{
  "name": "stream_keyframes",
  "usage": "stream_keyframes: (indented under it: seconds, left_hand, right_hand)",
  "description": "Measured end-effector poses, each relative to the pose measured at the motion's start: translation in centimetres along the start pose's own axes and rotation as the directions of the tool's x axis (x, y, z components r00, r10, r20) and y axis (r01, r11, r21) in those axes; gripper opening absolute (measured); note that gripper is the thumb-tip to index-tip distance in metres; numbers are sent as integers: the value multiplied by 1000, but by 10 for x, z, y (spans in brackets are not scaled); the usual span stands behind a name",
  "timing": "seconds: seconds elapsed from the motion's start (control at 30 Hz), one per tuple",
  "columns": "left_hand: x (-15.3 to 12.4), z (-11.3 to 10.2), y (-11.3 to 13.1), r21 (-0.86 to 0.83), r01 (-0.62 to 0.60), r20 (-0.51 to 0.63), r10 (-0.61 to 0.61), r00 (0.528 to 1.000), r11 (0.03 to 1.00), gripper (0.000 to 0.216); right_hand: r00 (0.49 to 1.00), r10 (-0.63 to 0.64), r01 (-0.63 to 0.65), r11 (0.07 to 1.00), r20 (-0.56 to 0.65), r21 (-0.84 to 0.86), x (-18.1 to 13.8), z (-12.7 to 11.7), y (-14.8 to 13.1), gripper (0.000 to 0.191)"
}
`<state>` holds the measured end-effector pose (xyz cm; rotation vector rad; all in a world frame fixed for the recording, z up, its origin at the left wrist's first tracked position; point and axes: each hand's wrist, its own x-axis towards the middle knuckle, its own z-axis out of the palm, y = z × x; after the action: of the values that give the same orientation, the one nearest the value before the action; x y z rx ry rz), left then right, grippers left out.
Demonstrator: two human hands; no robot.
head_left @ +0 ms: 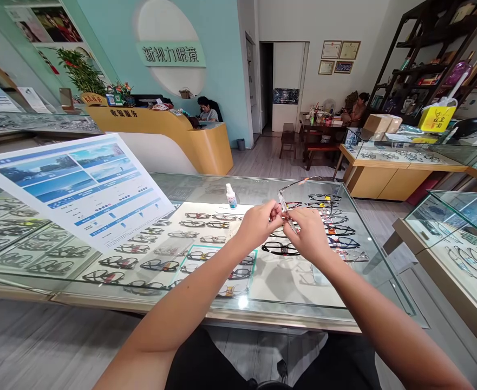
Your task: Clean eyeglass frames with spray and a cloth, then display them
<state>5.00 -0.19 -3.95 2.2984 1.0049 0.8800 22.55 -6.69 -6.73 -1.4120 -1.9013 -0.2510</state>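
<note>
Head view: clear glasses (pixel 281 199) are up in both hands, above the right half of the glass-topped table (pixel 287 295), clear of the surface. They sit between the left hand (pixel 260 222) and right hand (pixel 309 233), at the fingertips. Frame front looks near edge-on, its long axis running roughly away from the wearer; the visible temple arm sticks out from the far end, up and to the right, past the right fingers. Right hand is nearer and covers more of it.

Grip: right is closed, thumb and fingers pinching the frame from the right. Left is curled into a tight pinch meeting the frame from the left; reads as gripping it too, exact contact hidden by the fingers. No wide gap on either.

Around: spray bottle (pixel 230 196) upright on the table, beyond the left hand. Printed sheet (pixel 76 189) well left, tilted. Dark-framed glasses (pixel 281 248) and more rows under the hands, seen through the glass.
</note>
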Motion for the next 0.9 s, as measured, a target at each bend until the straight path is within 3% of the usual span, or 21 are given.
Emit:
stream_keyframes:
  seconds: [0.43,0.63,0.9]
  left_hand:
    - [4,6,-5,37,34,25,-35,999,999,9]
    - [6,-1,-7,-71,65,121,-56,991,995,12]
    - [7,-7,-15,-180,72,253,-24,967,981,15]
  right_hand:
    - [997,31,-40,988,64,146,0,-6,-6,19]
    - [989,87,-119,952,123,283,1,-11,-9,38]
    - [988,98,-132,940,121,316,4,-13,-5,39]
